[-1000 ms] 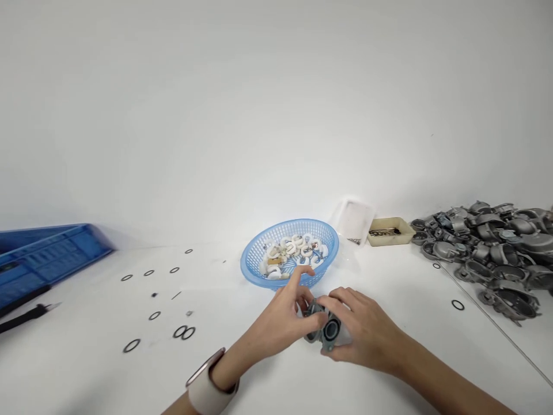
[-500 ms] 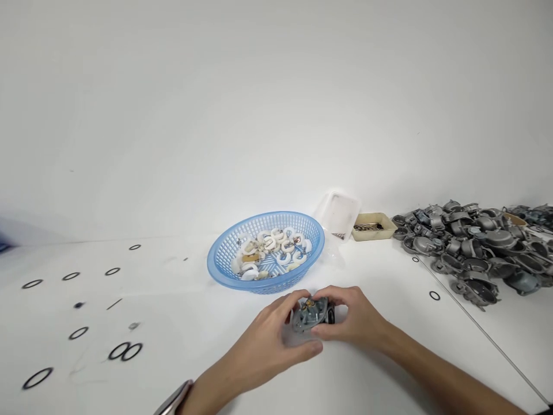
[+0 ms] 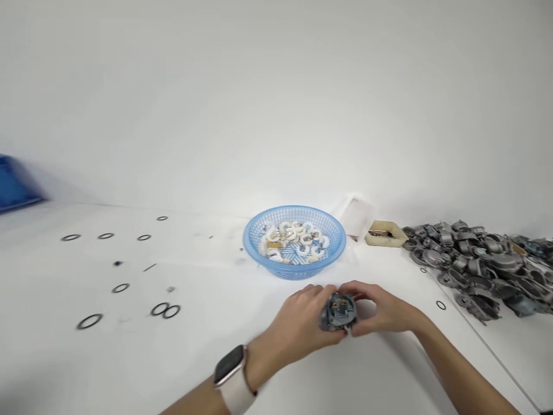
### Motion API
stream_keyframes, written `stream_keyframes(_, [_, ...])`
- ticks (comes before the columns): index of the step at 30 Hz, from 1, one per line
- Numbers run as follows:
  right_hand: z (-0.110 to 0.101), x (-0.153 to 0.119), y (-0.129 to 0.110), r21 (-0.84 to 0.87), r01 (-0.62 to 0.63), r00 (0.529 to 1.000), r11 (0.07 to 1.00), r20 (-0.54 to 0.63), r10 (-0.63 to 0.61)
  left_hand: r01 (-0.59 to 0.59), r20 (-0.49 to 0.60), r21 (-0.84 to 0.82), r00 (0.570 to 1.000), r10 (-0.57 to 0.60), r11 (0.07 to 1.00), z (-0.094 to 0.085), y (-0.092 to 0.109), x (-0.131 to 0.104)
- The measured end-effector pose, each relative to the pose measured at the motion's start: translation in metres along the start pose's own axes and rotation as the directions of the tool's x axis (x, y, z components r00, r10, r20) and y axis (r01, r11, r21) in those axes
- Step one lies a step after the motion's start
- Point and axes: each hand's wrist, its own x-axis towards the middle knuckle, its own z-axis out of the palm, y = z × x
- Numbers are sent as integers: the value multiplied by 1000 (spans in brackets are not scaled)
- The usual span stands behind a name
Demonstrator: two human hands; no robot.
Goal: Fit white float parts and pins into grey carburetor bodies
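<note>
A grey metal carburetor body (image 3: 342, 311) is held above the white table, its open side with small brass parts facing me. My left hand (image 3: 298, 323) is wrapped round its left side, thumb underneath and fingers over the top. My right hand (image 3: 386, 311) closes on the right edge with fingertips above and thumb below, leaving a gap between its palm and the metal. Just beyond the hands stands a blue plastic basket (image 3: 296, 270) holding several white C-shaped carburetor floats (image 3: 303, 249).
Several black rubber rings (image 3: 90, 321) lie scattered on the left of the table (image 3: 207, 311). A heap of grey metal carburetor bowls (image 3: 484, 259) covers the right. Near the wall are a cream tray (image 3: 386, 235) and a whitish box (image 3: 358, 216). A blue object (image 3: 15, 184) is far left.
My view has swung left. My left hand has closed round the carburetor body, which has turned so its open side faces me more. My right hand has shifted to its right edge.
</note>
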Motion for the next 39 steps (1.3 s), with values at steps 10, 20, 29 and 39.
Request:
stream_keyframes(10, [-40,59,-48,-531,-65,982,845,-186,-41,-75,-20,196,997,80,978,5,1,-4])
stream_keyframes(20, [-24,207,-54,-820,-56,952,570,129,279,-19,10,117,1000,18,993,2,-6,2])
stream_keyframes(29, [-14,225,-37,-864,-74,905,498,151,397,15,42,28,999,-16,1000,2,-5,3])
stream_keyframes(39, [-14,223,-30,-748,-115,915,654,176,362,-123,-9,94,992,125,988,16,-4,1])
